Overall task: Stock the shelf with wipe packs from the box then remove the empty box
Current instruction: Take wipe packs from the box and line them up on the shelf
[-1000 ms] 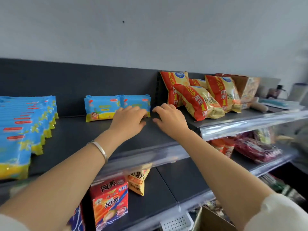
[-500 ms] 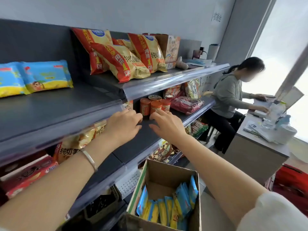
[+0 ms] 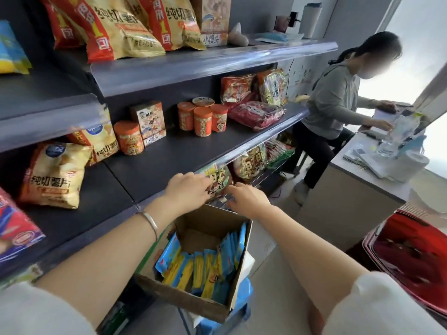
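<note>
Snack bags [image 3: 250,163] just beyond box [image 3: 188,302]

Open box [image 3: 238,284] top unobstructed; packs [image 3: 200,267] seemingly crowding its near half

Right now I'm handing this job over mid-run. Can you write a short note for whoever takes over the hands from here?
Left hand: open, holds nothing, above the far rim of the box.
Right hand: open, empty, beside the left one over the same rim.
Wipe packs: many stand on edge in the near half of the box; the far half is bare cardboard.
Done: at least one blue pack lies on the top shelf, at the left edge of view.
Left: lift the remaining packs to that shelf, then take the empty box away.
</note>
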